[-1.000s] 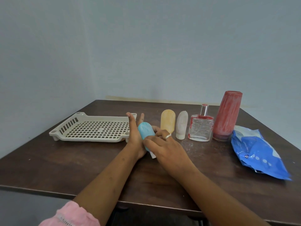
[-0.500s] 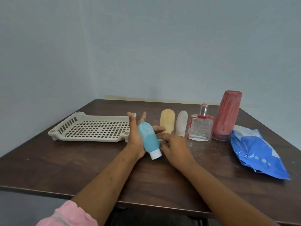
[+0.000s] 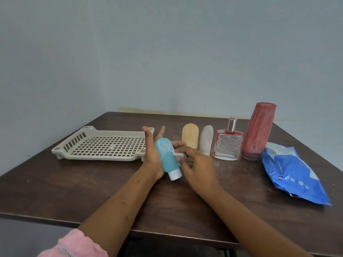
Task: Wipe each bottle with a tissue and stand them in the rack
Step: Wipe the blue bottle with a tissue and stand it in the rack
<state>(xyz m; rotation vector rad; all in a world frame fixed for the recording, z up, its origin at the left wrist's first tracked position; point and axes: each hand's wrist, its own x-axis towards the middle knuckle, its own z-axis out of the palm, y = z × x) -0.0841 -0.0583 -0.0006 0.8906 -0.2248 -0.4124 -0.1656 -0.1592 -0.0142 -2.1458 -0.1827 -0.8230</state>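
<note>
A teal squeeze bottle [image 3: 167, 158] with a white cap lies tilted in the palm of my left hand [image 3: 152, 154], cap toward me. My right hand [image 3: 197, 166] pinches a small white tissue [image 3: 178, 154] against the bottle's right side. Behind them stand a yellow bottle [image 3: 190, 135], a whitish bottle [image 3: 206, 140], a clear glass perfume bottle [image 3: 227, 144] and a tall red bottle [image 3: 258, 130], all streaked with white dust. The beige slotted rack [image 3: 101, 145] lies to the left with nothing in it.
A blue tissue pack [image 3: 293, 173] lies at the right of the dark wooden table [image 3: 55, 190]. White dust marks the tabletop near the bottles. A wall stands close behind and to the left.
My right hand slid off the top of the teal bottle to its right side, and the bottle's cap end has come into view. The tissue now shows at my fingertips.
</note>
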